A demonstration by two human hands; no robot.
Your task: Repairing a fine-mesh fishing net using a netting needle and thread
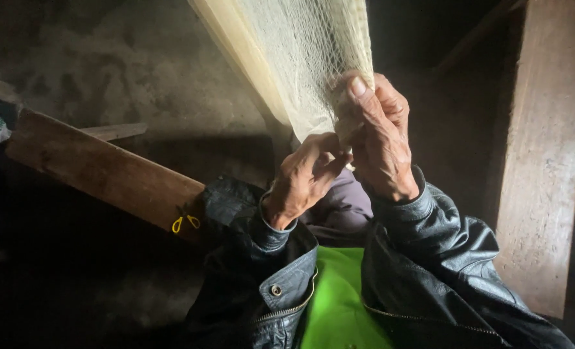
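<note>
Your right hand grips the lower edge of the pale fishing net, fingers curled and pressed together over the bunched mesh, thumb pointing up against it. Your left hand sits just below and touches the same edge, thumb and forefinger pinching something at the bottom of the mesh; whether that is a strand, a knot or a small tool is too hidden to tell. The net hangs from above down to your hands, in front of a pale slat.

This looks like the knotting or mending step at the net's bottom row. The next move seems to call for steady tension from the right hand while the left works the strand through one mesh.

Yellow-handled scissors lie on the wooden plank to your left, well apart from both hands.
</note>
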